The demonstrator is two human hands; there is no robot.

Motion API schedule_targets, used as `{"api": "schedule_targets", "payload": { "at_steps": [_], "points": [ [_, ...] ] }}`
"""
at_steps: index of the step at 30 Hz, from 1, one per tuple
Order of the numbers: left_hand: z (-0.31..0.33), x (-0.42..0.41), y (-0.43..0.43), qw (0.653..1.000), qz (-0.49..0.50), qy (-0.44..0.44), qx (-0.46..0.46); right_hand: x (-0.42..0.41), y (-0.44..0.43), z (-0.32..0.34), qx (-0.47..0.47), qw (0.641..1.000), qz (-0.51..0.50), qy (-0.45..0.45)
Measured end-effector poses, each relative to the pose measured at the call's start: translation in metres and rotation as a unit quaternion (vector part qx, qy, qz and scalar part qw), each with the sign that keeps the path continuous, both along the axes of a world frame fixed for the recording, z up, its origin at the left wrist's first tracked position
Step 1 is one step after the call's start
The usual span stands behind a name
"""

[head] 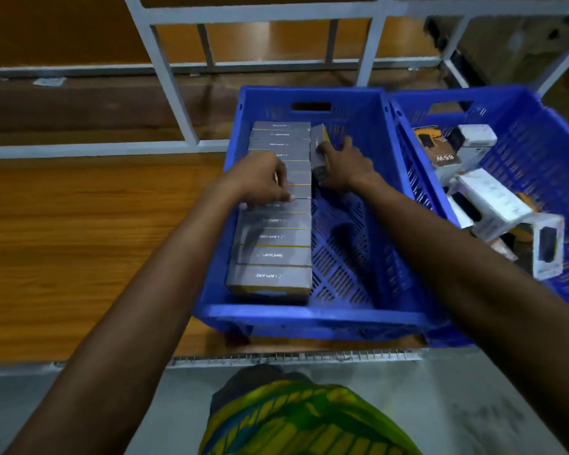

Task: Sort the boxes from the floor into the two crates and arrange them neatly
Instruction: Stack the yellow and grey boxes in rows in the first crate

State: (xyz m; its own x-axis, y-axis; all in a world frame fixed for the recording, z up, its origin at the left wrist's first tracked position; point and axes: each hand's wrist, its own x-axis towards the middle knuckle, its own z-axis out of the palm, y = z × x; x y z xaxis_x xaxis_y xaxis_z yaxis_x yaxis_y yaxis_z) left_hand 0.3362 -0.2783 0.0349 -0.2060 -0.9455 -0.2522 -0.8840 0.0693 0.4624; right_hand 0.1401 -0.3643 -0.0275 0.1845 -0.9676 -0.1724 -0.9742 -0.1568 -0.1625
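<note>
Inside left crate (309, 315), LAPCARE boxes (270, 254): left hand (260, 180) pinches one, right hand (345, 167) grips another.

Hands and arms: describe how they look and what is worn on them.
Both arms are bare, no sleeves in view. The left hand and right hand wear no gloves, no watch. A pale glint on a left finger may be a ring; too blurred to tell.
</note>
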Motion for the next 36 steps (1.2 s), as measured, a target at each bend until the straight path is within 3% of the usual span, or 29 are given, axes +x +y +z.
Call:
{"api": "schedule_targets", "payload": {
  "at_steps": [5, 9, 12, 16, 19, 23, 27, 29, 36],
  "points": [
    [-0.008, -0.002, -0.049, 0.998, -0.051, -0.020, 0.005, 0.005, -0.012, -0.013, -0.064, 0.997, -0.045, -0.001],
    [-0.009, -0.006, -0.077, 0.997, -0.076, -0.021, 0.013, -0.003, -0.014, 0.009, -0.071, 0.990, -0.113, -0.032],
    [-0.005, -0.008, -0.087, 0.995, -0.089, -0.010, -0.031, -0.008, -0.003, 0.038, -0.094, 0.989, -0.105, -0.036],
    [0.015, -0.007, -0.080, 0.985, -0.124, 0.052, -0.112, -0.018, 0.032, 0.083, -0.132, 0.984, -0.069, -0.096],
    [0.031, -0.001, -0.059, 0.972, -0.135, 0.170, -0.087, -0.025, 0.064, 0.111, -0.148, 0.974, -0.041, -0.168],
    [0.039, 0.020, -0.023, 0.954, -0.119, 0.270, -0.052, -0.035, 0.102, 0.124, -0.096, 0.950, -0.003, -0.298],
    [0.052, 0.044, 0.023, 0.960, -0.115, 0.252, -0.035, -0.036, 0.137, 0.109, 0.032, 0.881, 0.027, -0.472],
    [0.055, 0.049, 0.049, 0.960, -0.119, 0.252, -0.009, -0.034, 0.153, 0.096, 0.072, 0.855, 0.050, -0.511],
    [0.035, 0.058, 0.112, 0.978, -0.090, 0.188, 0.026, -0.018, 0.182, 0.066, 0.132, 0.889, 0.195, -0.393]
  ]
}}
